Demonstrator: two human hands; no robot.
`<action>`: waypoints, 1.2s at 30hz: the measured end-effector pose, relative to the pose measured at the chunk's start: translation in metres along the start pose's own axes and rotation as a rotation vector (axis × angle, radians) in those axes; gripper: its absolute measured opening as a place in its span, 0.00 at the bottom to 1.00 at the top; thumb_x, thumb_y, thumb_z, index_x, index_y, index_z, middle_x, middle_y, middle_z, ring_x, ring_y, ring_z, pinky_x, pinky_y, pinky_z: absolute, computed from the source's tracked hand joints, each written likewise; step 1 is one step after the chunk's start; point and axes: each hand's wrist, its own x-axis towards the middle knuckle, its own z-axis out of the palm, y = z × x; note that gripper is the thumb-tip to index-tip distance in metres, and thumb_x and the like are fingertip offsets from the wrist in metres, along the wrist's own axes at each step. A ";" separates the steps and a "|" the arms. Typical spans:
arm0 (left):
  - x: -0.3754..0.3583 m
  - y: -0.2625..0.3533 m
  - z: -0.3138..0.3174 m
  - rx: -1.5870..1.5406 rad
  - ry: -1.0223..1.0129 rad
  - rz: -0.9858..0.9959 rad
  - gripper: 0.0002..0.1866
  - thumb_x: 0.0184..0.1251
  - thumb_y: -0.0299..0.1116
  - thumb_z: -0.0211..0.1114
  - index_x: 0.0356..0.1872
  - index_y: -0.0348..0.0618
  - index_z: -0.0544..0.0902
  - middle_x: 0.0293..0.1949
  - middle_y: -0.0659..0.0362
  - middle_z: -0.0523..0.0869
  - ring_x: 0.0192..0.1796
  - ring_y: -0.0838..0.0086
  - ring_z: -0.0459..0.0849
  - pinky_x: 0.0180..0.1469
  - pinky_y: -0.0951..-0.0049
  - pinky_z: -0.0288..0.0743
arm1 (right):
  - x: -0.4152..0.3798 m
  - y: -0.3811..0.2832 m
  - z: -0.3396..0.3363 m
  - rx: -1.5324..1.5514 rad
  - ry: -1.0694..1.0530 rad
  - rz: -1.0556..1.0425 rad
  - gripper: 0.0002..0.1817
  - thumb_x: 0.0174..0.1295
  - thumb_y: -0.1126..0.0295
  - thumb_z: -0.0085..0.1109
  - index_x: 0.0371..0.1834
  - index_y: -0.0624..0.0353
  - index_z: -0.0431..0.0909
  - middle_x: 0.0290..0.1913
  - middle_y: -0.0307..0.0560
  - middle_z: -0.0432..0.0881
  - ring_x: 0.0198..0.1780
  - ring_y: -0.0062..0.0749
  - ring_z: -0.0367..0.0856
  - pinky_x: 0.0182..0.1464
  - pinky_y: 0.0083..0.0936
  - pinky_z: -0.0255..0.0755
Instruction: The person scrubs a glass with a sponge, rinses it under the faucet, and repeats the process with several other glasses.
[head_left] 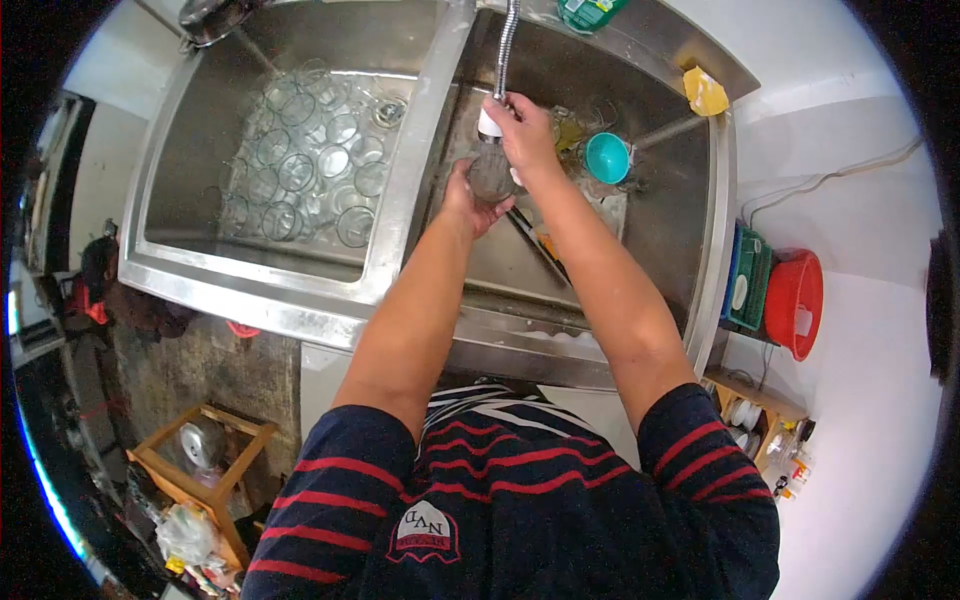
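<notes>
In the right basin of the metal sink, my left hand [470, 202] is wrapped round a clear drinking glass [491, 175], holding it from the left and below. The glass sits right under the white faucet head [489, 122], which hangs from a flexible metal hose [508, 50]. My right hand [527, 138] has its fingers closed on this head, its palm side close to the glass. A turquoise cup [607, 158] stands to the right of my right hand. Below the hands, a dark long-handled item [537, 243] lies on the basin floor, partly covered by my right forearm.
Many clear glasses [297, 172] crowd the left basin, beyond the metal divider [420, 150]. A yellow sponge or cloth [705, 92] lies on the right rim. At the back is a green bottle [588, 12]. Outside the sink, a red basin [795, 303] stands beside a green basket [752, 280].
</notes>
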 end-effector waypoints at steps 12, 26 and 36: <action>-0.011 -0.009 -0.006 -0.068 0.021 0.016 0.25 0.61 0.47 0.59 0.55 0.44 0.69 0.43 0.48 0.75 0.43 0.57 0.76 0.47 0.53 0.78 | 0.008 0.014 -0.015 0.726 -0.014 0.463 0.25 0.67 0.45 0.47 0.39 0.59 0.76 0.35 0.51 0.82 0.35 0.44 0.83 0.28 0.39 0.80; -0.079 -0.049 0.009 0.633 0.477 0.684 0.33 0.40 0.26 0.74 0.50 0.32 0.67 0.43 0.51 0.78 0.44 0.66 0.78 0.49 0.69 0.72 | 0.048 0.075 -0.021 0.676 -0.332 0.655 0.19 0.69 0.53 0.40 0.40 0.56 0.75 0.29 0.50 0.82 0.27 0.37 0.83 0.08 0.20 0.58; -0.126 -0.024 0.026 0.903 0.327 1.059 0.36 0.40 0.30 0.76 0.51 0.34 0.65 0.44 0.51 0.78 0.46 0.67 0.78 0.52 0.69 0.71 | 0.030 0.111 0.015 -0.139 -0.025 0.448 0.08 0.61 0.64 0.61 0.30 0.54 0.76 0.22 0.35 0.77 0.21 0.24 0.74 0.22 0.22 0.68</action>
